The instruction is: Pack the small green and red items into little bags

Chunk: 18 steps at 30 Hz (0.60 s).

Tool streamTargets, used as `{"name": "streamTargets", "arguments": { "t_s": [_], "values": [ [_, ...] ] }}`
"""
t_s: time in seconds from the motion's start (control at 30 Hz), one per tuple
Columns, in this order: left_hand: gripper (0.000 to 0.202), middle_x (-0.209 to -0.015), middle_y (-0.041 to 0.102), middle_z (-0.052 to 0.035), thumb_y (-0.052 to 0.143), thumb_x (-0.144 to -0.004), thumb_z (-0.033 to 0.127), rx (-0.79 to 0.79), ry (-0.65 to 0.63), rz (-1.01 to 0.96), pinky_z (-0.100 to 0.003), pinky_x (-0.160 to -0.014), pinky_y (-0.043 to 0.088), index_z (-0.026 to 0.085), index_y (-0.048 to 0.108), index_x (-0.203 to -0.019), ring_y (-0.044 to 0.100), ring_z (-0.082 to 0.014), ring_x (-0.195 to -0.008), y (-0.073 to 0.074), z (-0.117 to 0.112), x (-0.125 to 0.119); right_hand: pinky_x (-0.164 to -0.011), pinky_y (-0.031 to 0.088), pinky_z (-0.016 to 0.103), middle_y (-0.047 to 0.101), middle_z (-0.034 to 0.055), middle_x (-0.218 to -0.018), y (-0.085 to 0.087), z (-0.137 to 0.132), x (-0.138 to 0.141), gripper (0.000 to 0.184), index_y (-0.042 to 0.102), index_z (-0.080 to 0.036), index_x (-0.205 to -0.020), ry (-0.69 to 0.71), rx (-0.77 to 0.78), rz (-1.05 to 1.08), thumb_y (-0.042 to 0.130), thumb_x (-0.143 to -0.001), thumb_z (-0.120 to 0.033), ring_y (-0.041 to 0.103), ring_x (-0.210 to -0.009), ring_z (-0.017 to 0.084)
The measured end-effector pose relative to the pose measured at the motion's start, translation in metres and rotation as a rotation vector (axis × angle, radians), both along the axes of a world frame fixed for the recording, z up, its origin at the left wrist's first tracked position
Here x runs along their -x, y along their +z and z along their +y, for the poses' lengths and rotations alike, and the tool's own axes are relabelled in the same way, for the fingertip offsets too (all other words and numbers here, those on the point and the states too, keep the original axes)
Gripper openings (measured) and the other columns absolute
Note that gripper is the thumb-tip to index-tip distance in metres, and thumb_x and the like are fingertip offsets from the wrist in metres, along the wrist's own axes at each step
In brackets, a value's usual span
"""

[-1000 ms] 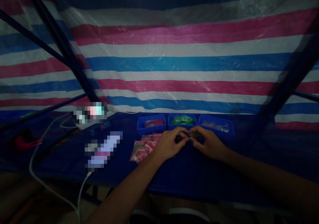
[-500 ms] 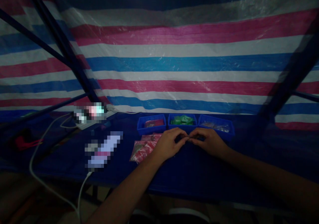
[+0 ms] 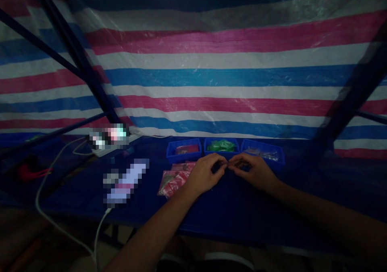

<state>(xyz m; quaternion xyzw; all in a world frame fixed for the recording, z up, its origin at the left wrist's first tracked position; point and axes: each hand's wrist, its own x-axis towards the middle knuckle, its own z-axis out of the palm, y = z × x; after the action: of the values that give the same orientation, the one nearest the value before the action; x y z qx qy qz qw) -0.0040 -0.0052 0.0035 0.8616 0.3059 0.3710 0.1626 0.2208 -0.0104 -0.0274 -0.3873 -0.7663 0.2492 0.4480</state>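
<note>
While the left hand [image 3: 208, 172] and right hand [image 3: 256, 172] are nearly meeting at their fingertips, whether they are gripping anything cannot be told; close, light fingertip control is suiting such work; pink packets [image 3: 174, 182] are lying beside the left hand, before blue trays [image 3: 184, 158].

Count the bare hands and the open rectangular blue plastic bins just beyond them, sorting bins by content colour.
Bare hands, left hand and right hand: 2
Bin with reddish contents: 1
Bin with green contents: 1
Bin with clear, greyish contents: 1
Total: 5
</note>
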Motion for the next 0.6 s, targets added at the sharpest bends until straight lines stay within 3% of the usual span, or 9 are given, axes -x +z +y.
{"name": "streamTargets", "arguments": {
  "t_s": [0.23, 0.4, 0.6],
  "values": [
    [0.019, -0.105, 0.075, -0.0038, 0.061, -0.094, 0.02, 0.014, 0.017, -0.033, -0.032, -0.091, 0.053, 0.022, 0.068, -0.112, 0.071, -0.0182, -0.098, -0.0003, -0.0012, 0.0005, -0.079, 0.062, 0.036, 0.077, 0.0032, -0.098, -0.0025, 0.0005, 0.001, 0.024, 0.07, -0.026, -0.112, 0.001, -0.027, -0.021, 0.073, -0.089, -0.03, 0.075, -0.084, 0.02],
    [0.031, -0.097, 0.075, -0.0015, 0.06, -0.095, 0.021, 0.02, 0.032, -0.021, -0.034, -0.091, 0.054, 0.024, 0.064, -0.126, 0.071, -0.0184, -0.093, -0.0012, -0.0018, 0.0003, -0.081, 0.062, 0.036, 0.077, 0.0041, -0.102, -0.0028, 0.0, 0.0008, 0.024, 0.069, -0.025, -0.113, 0.012, -0.023, -0.021, 0.072, -0.09, -0.031, 0.075, -0.087, 0.021],
    [0.03, -0.099, 0.075, -0.0009, 0.06, -0.097, 0.023, 0.038, 0.031, -0.042, -0.032, -0.091, 0.053, 0.023, 0.061, -0.127, 0.071, -0.0171, -0.092, -0.0022, -0.0009, 0.0001, -0.086, 0.062, 0.037, 0.078, 0.0037, -0.103, -0.0009, -0.0005, 0.0008, 0.027, 0.07, -0.025, -0.115, 0.073, 0.075, -0.006, 0.074, -0.089, -0.032, 0.076, -0.091, 0.021]
  ]
}}
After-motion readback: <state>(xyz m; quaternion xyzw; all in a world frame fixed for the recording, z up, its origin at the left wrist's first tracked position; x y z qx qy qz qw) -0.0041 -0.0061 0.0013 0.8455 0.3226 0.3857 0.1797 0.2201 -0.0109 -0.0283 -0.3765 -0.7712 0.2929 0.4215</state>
